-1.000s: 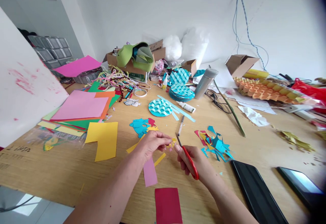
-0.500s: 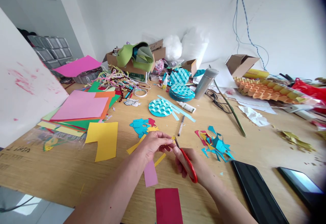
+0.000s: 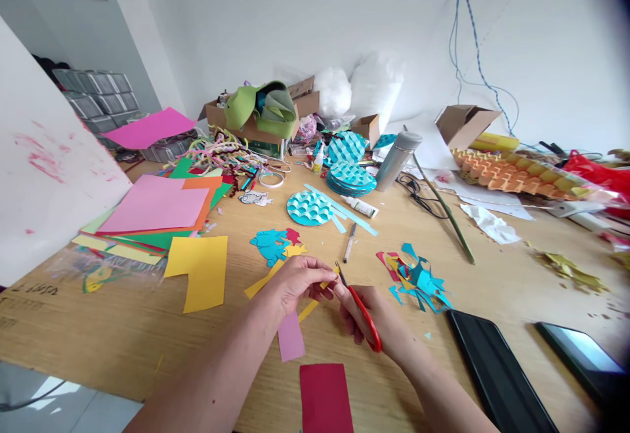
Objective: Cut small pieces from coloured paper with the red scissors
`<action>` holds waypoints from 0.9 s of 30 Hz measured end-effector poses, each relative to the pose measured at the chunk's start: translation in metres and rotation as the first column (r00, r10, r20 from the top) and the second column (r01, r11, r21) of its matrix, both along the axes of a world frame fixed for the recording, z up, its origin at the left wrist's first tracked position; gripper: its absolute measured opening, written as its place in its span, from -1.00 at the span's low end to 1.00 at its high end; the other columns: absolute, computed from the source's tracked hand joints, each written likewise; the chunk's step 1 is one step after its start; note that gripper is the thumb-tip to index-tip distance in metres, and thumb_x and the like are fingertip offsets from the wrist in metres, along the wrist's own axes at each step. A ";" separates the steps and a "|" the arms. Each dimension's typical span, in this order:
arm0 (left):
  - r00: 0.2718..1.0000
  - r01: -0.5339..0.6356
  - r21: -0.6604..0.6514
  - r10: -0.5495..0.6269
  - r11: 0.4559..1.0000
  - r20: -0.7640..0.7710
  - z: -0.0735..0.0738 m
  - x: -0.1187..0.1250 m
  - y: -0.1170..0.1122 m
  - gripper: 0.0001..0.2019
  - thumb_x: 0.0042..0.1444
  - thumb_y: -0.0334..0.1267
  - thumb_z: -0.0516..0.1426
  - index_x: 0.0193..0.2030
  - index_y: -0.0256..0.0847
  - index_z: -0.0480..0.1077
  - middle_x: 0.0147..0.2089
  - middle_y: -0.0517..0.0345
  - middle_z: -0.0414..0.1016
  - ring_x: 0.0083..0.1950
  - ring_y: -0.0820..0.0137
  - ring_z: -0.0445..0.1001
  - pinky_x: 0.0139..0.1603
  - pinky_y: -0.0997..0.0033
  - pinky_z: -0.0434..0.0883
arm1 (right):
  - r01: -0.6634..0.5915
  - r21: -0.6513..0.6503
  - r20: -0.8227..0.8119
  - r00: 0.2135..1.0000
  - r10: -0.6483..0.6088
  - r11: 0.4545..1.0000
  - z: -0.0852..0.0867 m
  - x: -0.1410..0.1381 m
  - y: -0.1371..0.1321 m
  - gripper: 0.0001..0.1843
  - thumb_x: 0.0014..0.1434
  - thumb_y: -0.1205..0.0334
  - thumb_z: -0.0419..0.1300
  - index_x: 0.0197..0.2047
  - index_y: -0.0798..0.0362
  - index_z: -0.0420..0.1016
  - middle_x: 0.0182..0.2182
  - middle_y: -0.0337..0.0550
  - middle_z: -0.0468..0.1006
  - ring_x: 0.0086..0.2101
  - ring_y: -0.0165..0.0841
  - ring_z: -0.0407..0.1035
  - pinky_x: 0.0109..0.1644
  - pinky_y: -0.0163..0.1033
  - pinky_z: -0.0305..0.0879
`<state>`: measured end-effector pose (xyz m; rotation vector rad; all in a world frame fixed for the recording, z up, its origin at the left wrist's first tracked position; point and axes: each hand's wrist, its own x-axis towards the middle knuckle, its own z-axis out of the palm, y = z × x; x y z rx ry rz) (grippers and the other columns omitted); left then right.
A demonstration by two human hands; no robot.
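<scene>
My right hand (image 3: 361,315) grips red-handled scissors (image 3: 367,318), their dark blades pointing up and away from me. Just left of the blades, my left hand (image 3: 302,282) pinches a small piece of yellow paper (image 3: 329,282), mostly covered by the fingers. The fingertips of both hands meet near the paper. Under and around my left hand lie yellow strips (image 3: 263,280) and a pink paper strip (image 3: 291,338). Just beyond are blue paper fish (image 3: 270,246), a small yellow fish (image 3: 295,249) and a red one (image 3: 293,236). A dark red paper rectangle (image 3: 325,397) lies nearest me.
Left are a notched yellow sheet (image 3: 204,269) and stacked coloured paper (image 3: 152,206). Blue scraps (image 3: 426,282) and a black phone (image 3: 492,367) lie right. Farther back are a pen (image 3: 350,244), a glue bottle (image 3: 361,206), a wavy blue disc (image 3: 310,208) and a grey thermos (image 3: 398,161).
The yellow piece has turned a little in my left fingers, so more of it shows beside the blades. Both hands stay in nearly the same place.
</scene>
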<state>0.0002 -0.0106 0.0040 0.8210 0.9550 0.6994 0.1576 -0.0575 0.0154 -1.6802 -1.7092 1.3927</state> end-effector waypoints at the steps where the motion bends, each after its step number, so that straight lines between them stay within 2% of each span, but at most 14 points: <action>1: 1.000 0.007 0.002 -0.007 1.000 -0.005 0.000 0.000 0.000 -0.72 -0.30 -0.18 0.33 -0.44 -0.30 0.46 -0.50 0.16 0.48 -0.52 0.52 0.38 -0.46 0.50 0.24 | 0.001 -0.002 0.001 1.000 -0.001 1.000 0.001 0.000 0.000 -0.41 0.15 -0.27 -0.02 -0.61 0.08 0.24 -0.72 -0.25 0.36 -0.72 -0.46 0.27 -0.66 -0.41 0.09; 6: 0.999 -0.006 0.037 0.008 0.999 -0.050 0.000 0.000 0.000 -0.78 -0.26 -0.20 0.30 -0.47 -0.29 0.45 -0.52 0.19 0.45 -0.54 0.57 0.28 -0.50 0.53 0.16 | -0.009 0.017 0.008 1.000 0.008 1.000 0.003 -0.002 0.000 -0.39 0.15 -0.27 -0.03 -0.64 0.07 0.22 -0.74 -0.25 0.33 -0.72 -0.48 0.24 -0.65 -0.41 0.08; 15: 0.997 -0.005 0.105 0.014 0.994 -0.080 -0.008 -0.001 0.002 -0.77 -0.21 -0.18 0.27 -0.43 -0.29 0.47 -0.49 0.15 0.47 -0.52 0.55 0.28 -0.49 0.51 0.15 | -0.019 -0.003 -0.003 1.000 0.019 1.000 0.001 -0.002 0.001 -0.41 0.15 -0.26 -0.01 -0.61 0.09 0.24 -0.72 -0.26 0.33 -0.72 -0.48 0.24 -0.66 -0.42 0.08; 21: 0.995 0.004 0.119 0.008 0.993 -0.095 -0.009 -0.001 0.002 -0.76 -0.19 -0.18 0.26 -0.39 -0.31 0.49 -0.49 0.15 0.45 -0.52 0.55 0.28 -0.50 0.53 0.15 | 0.000 -0.004 0.006 1.000 0.000 1.000 -0.005 0.000 0.001 -0.43 0.13 -0.27 0.01 -0.60 0.08 0.24 -0.74 -0.29 0.33 -0.74 -0.49 0.23 -0.68 -0.43 0.06; 27: 0.995 0.001 0.121 0.010 0.993 -0.097 -0.009 -0.001 0.003 -0.77 -0.20 -0.19 0.26 -0.41 -0.31 0.48 -0.50 0.16 0.45 -0.52 0.55 0.28 -0.50 0.52 0.16 | 0.004 -0.007 0.018 1.000 -0.004 1.000 -0.003 0.000 0.001 -0.40 0.11 -0.30 0.00 -0.61 0.07 0.23 -0.75 -0.28 0.32 -0.75 -0.50 0.21 -0.70 -0.43 0.04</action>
